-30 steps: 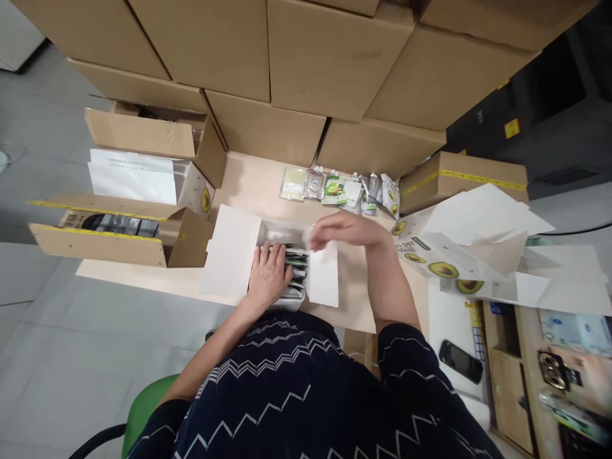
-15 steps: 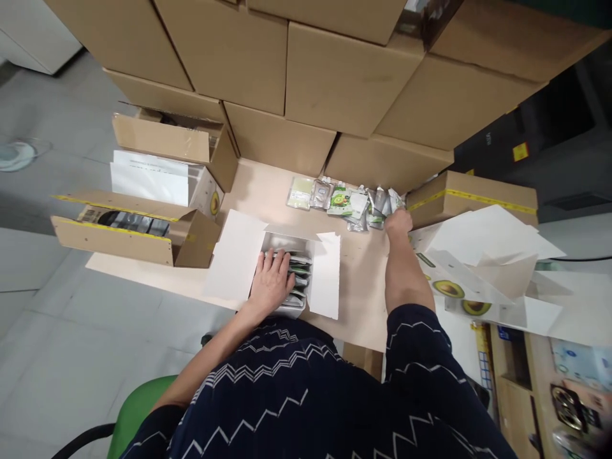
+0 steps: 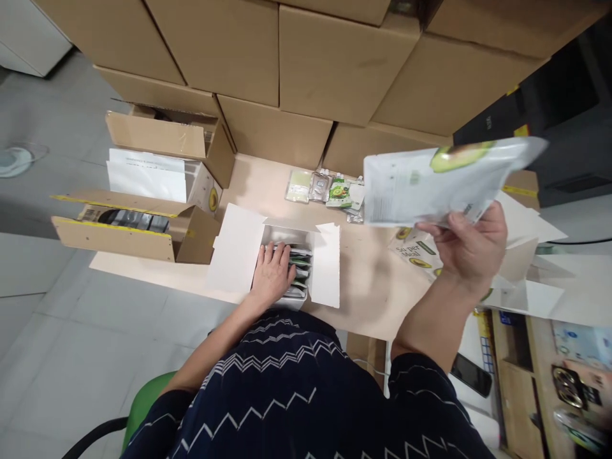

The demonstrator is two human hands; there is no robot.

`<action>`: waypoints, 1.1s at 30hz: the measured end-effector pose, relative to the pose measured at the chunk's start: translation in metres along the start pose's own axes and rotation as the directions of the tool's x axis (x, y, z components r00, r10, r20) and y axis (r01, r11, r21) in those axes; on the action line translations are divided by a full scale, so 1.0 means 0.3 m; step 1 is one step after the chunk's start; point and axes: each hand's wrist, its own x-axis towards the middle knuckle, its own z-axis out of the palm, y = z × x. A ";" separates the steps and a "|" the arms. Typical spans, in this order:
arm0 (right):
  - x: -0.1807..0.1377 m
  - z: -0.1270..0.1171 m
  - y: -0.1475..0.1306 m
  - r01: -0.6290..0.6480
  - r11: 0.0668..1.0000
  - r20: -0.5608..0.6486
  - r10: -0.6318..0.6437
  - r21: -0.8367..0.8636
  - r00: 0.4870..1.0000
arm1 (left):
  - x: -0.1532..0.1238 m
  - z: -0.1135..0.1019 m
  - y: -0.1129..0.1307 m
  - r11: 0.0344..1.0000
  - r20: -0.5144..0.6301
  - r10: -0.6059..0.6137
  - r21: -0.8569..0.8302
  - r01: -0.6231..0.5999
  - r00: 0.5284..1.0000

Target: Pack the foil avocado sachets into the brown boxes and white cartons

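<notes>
both your hands are working: left hand [image 3: 273, 275] pressing open on the packets [image 3: 300, 273], likely steadying them; right hand [image 3: 471, 245] gripping a pouch [image 3: 430, 185] aloft

Bare tabletop [image 3: 368, 274] lies between white box [image 3: 234, 248] and sachet pile [image 3: 329, 188].

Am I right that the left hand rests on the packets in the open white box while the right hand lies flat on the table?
Not quite: the head view shows the right hand raised, holding a white avocado pouch. The rest holds.
</notes>
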 end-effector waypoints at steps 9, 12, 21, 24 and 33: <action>-0.199 0.358 -0.033 0.242 0.925 0.722 0.049 -0.293 0.690 | -0.004 0.001 -0.001 1.000 -0.007 0.001 0.000 -0.001 1.000; -0.208 0.449 0.029 0.386 0.816 0.804 0.153 -0.430 0.574 | -0.008 -0.003 0.000 1.000 -0.019 -0.009 -0.020 0.009 1.000; -0.193 0.460 0.101 0.378 0.684 0.711 0.296 -0.624 0.638 | -0.011 -0.007 0.001 0.999 -0.010 -0.020 -0.046 0.019 1.000; -0.197 0.466 0.114 0.434 0.644 0.734 0.313 -0.630 0.603 | -0.010 -0.004 0.002 0.999 -0.012 -0.016 -0.044 0.015 1.000; -0.167 0.620 0.218 0.661 0.354 0.701 0.604 -0.662 0.379 | -0.012 0.001 -0.001 0.999 -0.008 -0.016 -0.041 0.016 1.000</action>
